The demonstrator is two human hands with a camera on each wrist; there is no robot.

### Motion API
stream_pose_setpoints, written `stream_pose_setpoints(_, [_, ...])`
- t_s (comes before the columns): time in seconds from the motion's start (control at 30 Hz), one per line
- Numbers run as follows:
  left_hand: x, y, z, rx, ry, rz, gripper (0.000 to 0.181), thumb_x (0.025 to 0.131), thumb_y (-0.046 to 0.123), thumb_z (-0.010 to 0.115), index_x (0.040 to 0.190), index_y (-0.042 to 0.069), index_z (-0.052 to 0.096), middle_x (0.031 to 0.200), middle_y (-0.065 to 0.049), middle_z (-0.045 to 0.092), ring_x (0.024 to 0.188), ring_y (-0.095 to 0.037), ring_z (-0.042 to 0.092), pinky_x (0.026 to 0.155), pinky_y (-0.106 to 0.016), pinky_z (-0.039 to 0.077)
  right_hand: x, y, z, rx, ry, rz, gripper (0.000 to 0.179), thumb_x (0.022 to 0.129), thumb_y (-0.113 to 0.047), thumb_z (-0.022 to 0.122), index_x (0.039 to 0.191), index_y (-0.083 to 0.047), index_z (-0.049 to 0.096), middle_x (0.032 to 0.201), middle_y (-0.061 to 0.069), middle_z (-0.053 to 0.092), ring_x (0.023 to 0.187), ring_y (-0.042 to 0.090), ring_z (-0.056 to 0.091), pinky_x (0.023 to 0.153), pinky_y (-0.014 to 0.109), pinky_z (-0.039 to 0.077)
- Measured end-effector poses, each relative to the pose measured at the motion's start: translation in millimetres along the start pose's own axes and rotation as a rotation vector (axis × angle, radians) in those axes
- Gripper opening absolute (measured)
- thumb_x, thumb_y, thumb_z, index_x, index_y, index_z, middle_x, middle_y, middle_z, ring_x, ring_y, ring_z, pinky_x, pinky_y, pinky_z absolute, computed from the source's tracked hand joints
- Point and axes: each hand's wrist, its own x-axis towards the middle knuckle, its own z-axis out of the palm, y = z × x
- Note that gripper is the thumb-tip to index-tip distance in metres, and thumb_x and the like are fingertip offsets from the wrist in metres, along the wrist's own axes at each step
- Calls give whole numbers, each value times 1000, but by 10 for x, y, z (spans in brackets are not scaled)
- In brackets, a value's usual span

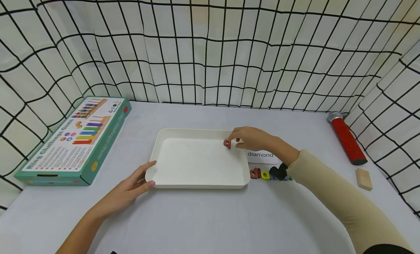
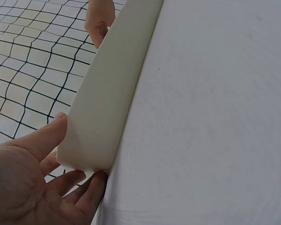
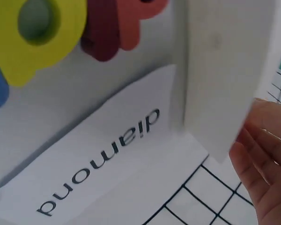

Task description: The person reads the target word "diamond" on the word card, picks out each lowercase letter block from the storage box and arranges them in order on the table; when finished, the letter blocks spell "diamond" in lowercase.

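Note:
My left hand (image 1: 136,184) grips the near left corner of a white tray (image 1: 193,159); in the left wrist view the thumb lies at its rim and the other fingers are bent around the corner. Over the tray's far right corner, my right hand (image 1: 254,138) has its fingers curled. A small dark red piece (image 1: 237,139) shows between thumb and fingers, mostly hidden. Just left of the fingertips is a red letter (image 1: 226,143) inside the tray. In the right wrist view the tray's wall (image 3: 225,70) hides the right fingertips.
Right of the tray lie a "diamond" card (image 1: 262,156) and a row of colored letters, including a yellow one (image 1: 265,175), partly covered by the right arm. A green game box (image 1: 75,137), red microphone (image 1: 347,139), wooden block (image 1: 364,179) and black net (image 1: 203,50) surround them.

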Motion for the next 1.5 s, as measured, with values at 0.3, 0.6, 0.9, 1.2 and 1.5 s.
stream_pose_setpoints(0.3, [1, 17, 17, -4, -4, -4, 59, 99, 27, 53, 150, 19, 24, 153, -20, 16, 130, -43, 35, 95, -42, 38, 140, -92, 173, -191, -94, 15, 28, 94, -12, 61, 122, -12, 60, 122, 13, 53, 95, 22, 56, 78, 32, 50])
stream_pose_setpoints(0.6, [-14, 45, 15, 2, -1, -17, 60, 99, 28, 53, 150, 18, 24, 153, -21, 16, 130, -44, 34, 96, -47, 37, 139, -69, 242, -177, -17, -53, 24, 90, -13, 67, 113, -11, 61, 106, 9, 52, 86, 19, 53, 73, 31, 49])
stream_pose_setpoints(0.9, [-8, 35, 8, 15, 6, -6, 60, 98, 28, 54, 150, 19, 24, 152, -21, 18, 129, -43, 36, 96, -42, 38, 163, -65, 258, -152, -3, -69, 16, 91, -16, 66, 105, -9, 63, 100, 5, 52, 87, 17, 48, 72, 28, 47])
stream_pose_setpoints(1.2, [-15, 33, 13, -1, 4, -8, 60, 99, 27, 53, 150, 18, 23, 153, -21, 16, 130, -45, 34, 96, -50, 35, 170, -96, 256, -105, 5, -100, 17, 95, -13, 59, 112, -12, 63, 86, 3, 50, 77, 16, 44, 62, 23, 40])
stream_pose_setpoints(1.5, [-14, 18, 10, 10, 8, -8, 60, 99, 28, 53, 150, 18, 24, 153, -21, 17, 129, -45, 35, 96, -50, 36, 132, -89, 182, 217, 2, -28, 19, 96, -4, 53, 113, -3, 60, 101, 7, 60, 90, 17, 53, 78, 27, 46])
